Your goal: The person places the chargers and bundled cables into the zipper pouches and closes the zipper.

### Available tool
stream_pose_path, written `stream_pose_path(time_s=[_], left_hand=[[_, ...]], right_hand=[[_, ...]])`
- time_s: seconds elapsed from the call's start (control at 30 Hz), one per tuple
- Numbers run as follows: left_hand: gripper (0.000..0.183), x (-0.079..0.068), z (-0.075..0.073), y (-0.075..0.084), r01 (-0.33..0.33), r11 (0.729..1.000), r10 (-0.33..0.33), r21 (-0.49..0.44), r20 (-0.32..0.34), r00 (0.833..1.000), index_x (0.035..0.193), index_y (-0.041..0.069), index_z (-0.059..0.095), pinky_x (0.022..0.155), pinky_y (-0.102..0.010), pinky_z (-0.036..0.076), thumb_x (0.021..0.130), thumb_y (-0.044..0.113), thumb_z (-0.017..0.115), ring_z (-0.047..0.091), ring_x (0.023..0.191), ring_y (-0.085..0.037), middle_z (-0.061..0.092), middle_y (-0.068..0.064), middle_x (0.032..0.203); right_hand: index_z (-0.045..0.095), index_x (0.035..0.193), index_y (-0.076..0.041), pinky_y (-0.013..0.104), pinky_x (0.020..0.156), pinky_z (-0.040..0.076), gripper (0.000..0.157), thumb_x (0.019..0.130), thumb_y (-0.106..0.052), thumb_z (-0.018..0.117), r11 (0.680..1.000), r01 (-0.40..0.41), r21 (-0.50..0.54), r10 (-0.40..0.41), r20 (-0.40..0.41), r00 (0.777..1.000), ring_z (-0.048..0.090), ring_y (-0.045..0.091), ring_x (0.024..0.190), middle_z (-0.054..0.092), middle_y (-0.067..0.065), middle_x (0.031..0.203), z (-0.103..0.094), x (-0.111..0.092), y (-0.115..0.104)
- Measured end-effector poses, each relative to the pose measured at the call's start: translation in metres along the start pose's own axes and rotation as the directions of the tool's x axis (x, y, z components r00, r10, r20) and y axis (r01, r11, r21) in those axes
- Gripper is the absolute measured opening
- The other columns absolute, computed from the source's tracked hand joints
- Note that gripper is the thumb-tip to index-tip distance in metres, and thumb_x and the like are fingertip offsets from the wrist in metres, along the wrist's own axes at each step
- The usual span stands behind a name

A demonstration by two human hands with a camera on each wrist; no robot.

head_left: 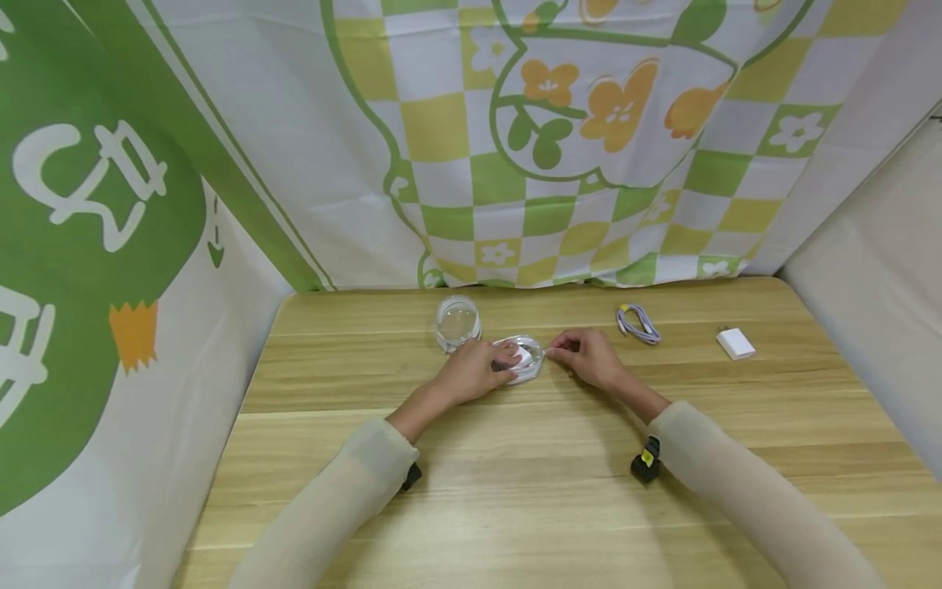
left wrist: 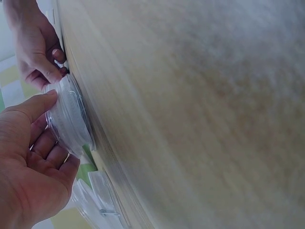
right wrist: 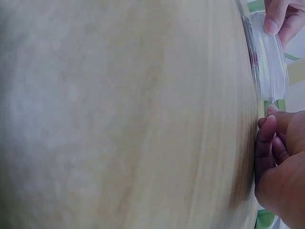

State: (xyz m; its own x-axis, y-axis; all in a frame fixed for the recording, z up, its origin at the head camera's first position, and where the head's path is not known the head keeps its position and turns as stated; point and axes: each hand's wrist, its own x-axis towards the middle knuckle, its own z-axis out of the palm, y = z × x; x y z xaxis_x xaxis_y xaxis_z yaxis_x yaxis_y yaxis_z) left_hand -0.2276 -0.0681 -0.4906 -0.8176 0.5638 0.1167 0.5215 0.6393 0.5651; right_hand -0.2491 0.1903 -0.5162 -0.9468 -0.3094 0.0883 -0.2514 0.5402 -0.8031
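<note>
A round, flat transparent plastic case (head_left: 526, 370) with something white inside sits near the middle of the table. My left hand (head_left: 471, 372) grips it from the left, thumb on the near side and fingers on the far side. In the left wrist view the case (left wrist: 71, 117) stands between that thumb and the curled fingers. On the case's right edge is a small tab (right wrist: 272, 100). My right hand (head_left: 589, 357) pinches at this tab with thumb and forefinger, the tips hiding most of it.
Behind the left hand stands another round transparent case (head_left: 457, 321). To the right lie a coiled lilac cable (head_left: 639, 325) with a yellow tie and a white charger plug (head_left: 736, 343). A patterned curtain (head_left: 589, 221) hangs along the back of the wooden table (head_left: 515, 491).
</note>
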Motion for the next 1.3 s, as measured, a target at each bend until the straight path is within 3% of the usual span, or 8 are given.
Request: stream_pose_path(time_s=[0.8,1.13,1.3], left_hand=[[0.032,0.0,0.0,0.003,-0.004,0.999,0.003,0.051,0.017,1.0,0.124,0.009,0.077,0.114,-0.042,0.05,0.094,0.023,0.082,0.062,0.135,-0.024,0.067,-0.004,0.138],[0.035,-0.003,0.0,0.005,-0.015,1.0,0.015,0.026,0.005,1.0,0.129,0.006,0.074,0.12,-0.042,0.044,0.097,0.02,0.079,0.059,0.14,-0.024,0.065,-0.007,0.144],[0.034,-0.004,0.0,0.006,-0.044,0.997,0.044,0.068,-0.002,0.999,0.13,0.005,0.074,0.122,-0.044,0.042,0.099,0.018,0.077,0.057,0.141,-0.029,0.063,-0.011,0.147]], right_hand=[[0.078,0.096,0.0,0.019,0.048,0.047,0.01,0.097,-0.009,0.078,1.0,-0.027,-0.012,0.026,-0.029,0.999,0.056,0.007,0.055,0.073,0.006,0.077,0.002,-0.003,-0.004],[0.079,0.092,-0.003,0.022,0.067,0.05,0.008,0.096,-0.009,0.079,0.997,0.002,-0.077,-0.004,-0.026,1.0,0.062,0.012,0.075,0.075,0.005,0.083,0.0,-0.008,-0.005],[0.079,0.092,-0.006,0.024,0.071,0.051,0.006,0.096,-0.01,0.079,0.998,0.003,-0.068,-0.003,0.002,1.0,0.063,0.013,0.078,0.075,0.002,0.084,-0.001,-0.014,-0.004]])
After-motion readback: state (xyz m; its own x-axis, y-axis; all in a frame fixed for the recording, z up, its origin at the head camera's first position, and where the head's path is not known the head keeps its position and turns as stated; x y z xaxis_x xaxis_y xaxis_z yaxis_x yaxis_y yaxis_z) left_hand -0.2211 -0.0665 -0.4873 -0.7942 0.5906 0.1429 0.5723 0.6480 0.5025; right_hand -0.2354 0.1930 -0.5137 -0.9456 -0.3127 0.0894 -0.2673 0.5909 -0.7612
